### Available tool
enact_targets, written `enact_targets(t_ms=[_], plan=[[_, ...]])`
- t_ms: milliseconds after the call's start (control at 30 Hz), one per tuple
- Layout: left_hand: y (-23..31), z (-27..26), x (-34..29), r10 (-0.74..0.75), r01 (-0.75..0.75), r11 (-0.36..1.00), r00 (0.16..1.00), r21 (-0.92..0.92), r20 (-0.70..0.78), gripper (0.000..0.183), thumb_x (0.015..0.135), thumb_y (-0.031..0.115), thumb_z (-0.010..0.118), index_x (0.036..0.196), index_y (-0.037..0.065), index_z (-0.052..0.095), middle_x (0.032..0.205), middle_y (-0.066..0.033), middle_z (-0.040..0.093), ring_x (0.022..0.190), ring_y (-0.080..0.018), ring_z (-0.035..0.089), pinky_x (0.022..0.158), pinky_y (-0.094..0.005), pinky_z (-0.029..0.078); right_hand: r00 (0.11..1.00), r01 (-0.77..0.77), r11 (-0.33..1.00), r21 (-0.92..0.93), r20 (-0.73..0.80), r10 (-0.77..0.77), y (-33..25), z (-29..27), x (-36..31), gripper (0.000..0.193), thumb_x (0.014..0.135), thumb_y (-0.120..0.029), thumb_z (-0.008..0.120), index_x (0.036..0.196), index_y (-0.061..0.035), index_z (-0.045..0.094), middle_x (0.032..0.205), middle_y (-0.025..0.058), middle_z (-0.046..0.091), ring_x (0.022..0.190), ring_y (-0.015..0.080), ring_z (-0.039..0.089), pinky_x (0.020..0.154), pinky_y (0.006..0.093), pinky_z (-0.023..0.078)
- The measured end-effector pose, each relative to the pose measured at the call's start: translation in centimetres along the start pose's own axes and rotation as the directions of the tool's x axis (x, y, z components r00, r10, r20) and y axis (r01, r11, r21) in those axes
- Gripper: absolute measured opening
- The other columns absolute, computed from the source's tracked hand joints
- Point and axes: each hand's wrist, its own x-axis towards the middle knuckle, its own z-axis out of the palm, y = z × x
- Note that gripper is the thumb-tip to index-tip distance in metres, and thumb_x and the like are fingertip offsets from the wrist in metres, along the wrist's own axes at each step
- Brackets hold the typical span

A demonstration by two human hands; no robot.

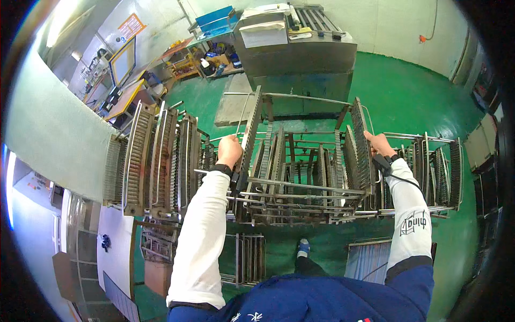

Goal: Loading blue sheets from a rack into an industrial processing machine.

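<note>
A metal slotted rack [250, 131] spans the space before me, its two toothed side plates joined by long rods. My left hand [229, 150] is closed around the thin bent-rod handle on the outside of the left plate. On the opposite side, my right hand [380, 144] is closed at the outer edge of the right plate, apparently on its handle rod; the fingers are partly hidden. Each wrist wears a black band with a small dark device. Below and between the plates stand several similar slotted racks, packed close together.
More slotted racks [137, 161] stand in a row at the left, and others [448, 172] at the right. A steel cabinet [300, 70] stands beyond, on the green floor [413, 88]. Close to my legs are a small metal frame [250, 257] and a bluish panel [367, 261].
</note>
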Motion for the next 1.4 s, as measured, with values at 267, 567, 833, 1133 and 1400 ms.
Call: enact_targets(t_ms=[267,567,833,1133,1400], plan=[[0.8,-1.6,0.4,-0.090,0.115,0.937,0.992,-0.329,0.090,0.020,0.082,0.015,0.054,0.090,0.000,0.065,0.089,-0.0195,0.064,0.087,-0.0319,0.062,0.076,-0.0360,0.049,0.992,0.046,0.997,-0.056,0.120,-0.039,-1.8,0.2,2.0,0.045,0.082,-0.038,0.063,0.073,0.0034,0.049,0.053,0.0061,0.045,0.040,0.0182,0.046,0.037,0.0344,0.038],[2.1,-2.1,0.7,-0.144,0.151,0.975,0.988,-0.162,0.055,0.023,0.083,0.017,0.050,0.093,0.002,0.064,0.097,-0.0206,0.063,0.095,-0.0342,0.060,0.081,-0.0400,0.048,0.995,0.038,0.999,0.026,0.093,-0.040,-2.3,0.4,0.8,0.043,0.083,-0.039,0.062,0.083,0.0012,0.047,0.061,0.0054,0.047,0.045,0.0147,0.045,0.036,0.0327,0.035],[1.5,-2.2,-1.0,-0.168,0.158,0.944,0.986,-0.290,-0.009,0.032,0.084,0.021,0.050,0.109,0.004,0.060,0.104,-0.0211,0.061,0.100,-0.0357,0.057,0.085,-0.0425,0.045,0.999,0.015,0.992,0.128,0.035,-0.020,-0.9,0.6,-5.5,0.046,0.087,-0.041,0.055,0.099,0.0030,0.049,0.077,0.0075,0.053,0.063,0.0156,0.053,0.049,0.0361,0.043],[-3.2,1.2,-4.8,-0.200,0.306,0.760,0.950,-0.573,0.241,0.046,0.080,0.014,0.056,0.124,0.004,0.049,0.104,-0.0197,0.061,0.081,-0.0242,0.064,0.063,-0.0348,0.051,0.999,0.027,0.960,0.278,0.020,-0.034,5.6,2.9,-7.9,0.013,0.087,-0.018,0.050,0.098,-0.0106,0.054,0.073,-0.0005,0.051,0.062,0.0121,0.050,0.049,0.0316,0.044],[-2.8,0.4,-8.0,0.018,0.014,0.913,0.997,-0.408,0.076,0.044,0.080,0.027,0.058,0.115,0.001,0.055,0.109,-0.0235,0.059,0.105,-0.0352,0.055,0.090,-0.0379,0.042,0.999,0.031,0.925,0.379,-0.023,-0.024,7.7,3.6,-8.8,0.020,0.084,-0.019,0.054,0.102,-0.0136,0.059,0.078,0.0020,0.057,0.065,0.0140,0.054,0.043,0.0326,0.042]])
